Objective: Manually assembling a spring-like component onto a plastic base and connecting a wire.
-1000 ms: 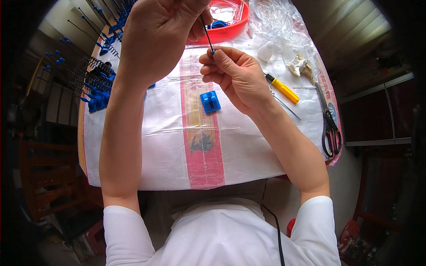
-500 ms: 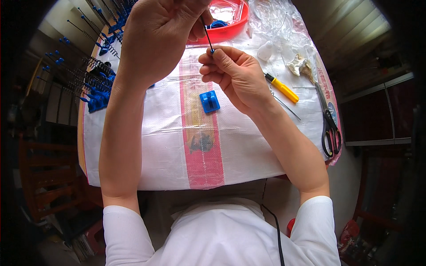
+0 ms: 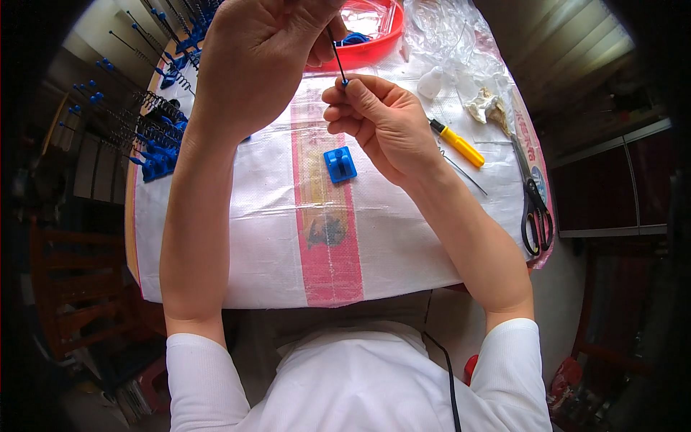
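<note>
Near the top of the view, my left hand (image 3: 263, 68) is closed, with a thin black rod (image 3: 337, 60) slanting down from its fingers. Part of that hand lies beyond the upper edge. The thumb and fingertips of my right hand (image 3: 385, 119) pinch a small blue bead (image 3: 345, 83) at the rod's lower end. Below the hands, a blue square plastic base (image 3: 340, 165) with a dark middle lies on the striped woven sheet (image 3: 403, 245), touched by neither hand.
Blue bases with black springs (image 3: 158, 137) crowd the left edge. A red basin (image 3: 374, 52) stands at the back, beside crumpled clear plastic (image 3: 453, 32). To the right lie a yellow-handled screwdriver (image 3: 461, 147), a white plastic piece (image 3: 430, 83) and black-handled scissors (image 3: 536, 216).
</note>
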Motion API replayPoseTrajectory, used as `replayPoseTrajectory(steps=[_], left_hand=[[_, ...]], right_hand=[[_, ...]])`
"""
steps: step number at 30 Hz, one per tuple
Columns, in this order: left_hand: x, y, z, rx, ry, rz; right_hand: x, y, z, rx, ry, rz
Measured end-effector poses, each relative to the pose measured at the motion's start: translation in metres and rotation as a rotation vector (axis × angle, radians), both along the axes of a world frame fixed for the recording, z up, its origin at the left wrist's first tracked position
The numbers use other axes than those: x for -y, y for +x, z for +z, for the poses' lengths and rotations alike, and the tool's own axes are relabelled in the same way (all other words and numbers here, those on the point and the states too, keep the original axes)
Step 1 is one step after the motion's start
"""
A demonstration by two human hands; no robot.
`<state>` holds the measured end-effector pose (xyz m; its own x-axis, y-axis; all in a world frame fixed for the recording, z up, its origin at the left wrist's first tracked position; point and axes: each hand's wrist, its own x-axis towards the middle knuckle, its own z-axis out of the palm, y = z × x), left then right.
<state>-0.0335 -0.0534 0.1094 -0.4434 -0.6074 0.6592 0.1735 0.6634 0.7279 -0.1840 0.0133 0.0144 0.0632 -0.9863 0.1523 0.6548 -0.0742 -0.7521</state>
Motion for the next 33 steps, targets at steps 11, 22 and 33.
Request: replayPoseTrajectory(steps=[11,22,33], left_hand=[[-0.0007,-0.0005,-0.0003,-0.001,-0.011,0.008],[0.0055,-0.0014,-0.0053,-0.043,0.041,-0.066],[0.0047,-0.0034,-0.0077,-0.003,0.056,-0.036]], right_hand=[[-0.0006,-0.0005,-0.0006,-0.006,-0.003,0.002],[-0.0013,0.0018,0.0012,0.041,0.026,-0.033],[-0.0021,0.0001,-0.0024,0.041,0.032,-0.001]])
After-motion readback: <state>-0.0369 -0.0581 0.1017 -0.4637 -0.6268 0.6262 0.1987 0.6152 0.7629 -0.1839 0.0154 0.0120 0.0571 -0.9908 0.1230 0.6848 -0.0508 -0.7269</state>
